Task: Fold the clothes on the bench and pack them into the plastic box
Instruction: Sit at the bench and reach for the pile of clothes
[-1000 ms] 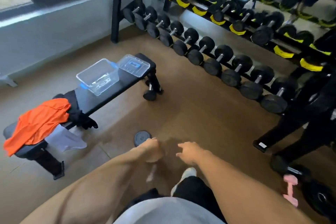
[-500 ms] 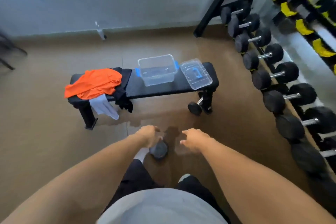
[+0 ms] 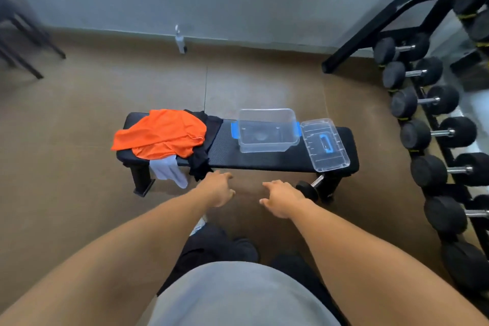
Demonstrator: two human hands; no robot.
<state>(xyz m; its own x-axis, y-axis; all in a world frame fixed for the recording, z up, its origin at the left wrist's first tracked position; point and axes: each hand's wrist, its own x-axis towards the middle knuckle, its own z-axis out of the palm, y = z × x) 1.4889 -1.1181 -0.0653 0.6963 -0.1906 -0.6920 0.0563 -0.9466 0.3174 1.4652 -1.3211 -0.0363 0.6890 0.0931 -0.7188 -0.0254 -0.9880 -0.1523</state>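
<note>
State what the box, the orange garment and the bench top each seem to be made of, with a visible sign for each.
Plastic box: clear, glossy hard plastic; the bench shows through its walls.
Orange garment: thin, soft fabric, probably synthetic sportswear; it drapes and creases.
Bench top: black padding, likely vinyl or similar; fine matte texture.

- The orange shirt covers most of the black garment and the white cloth.
- The dumbbell rack runs off the right edge.
- The left hand hides its own fingertips.

On the bench, clothes lie left, box middle, lid right.
</note>
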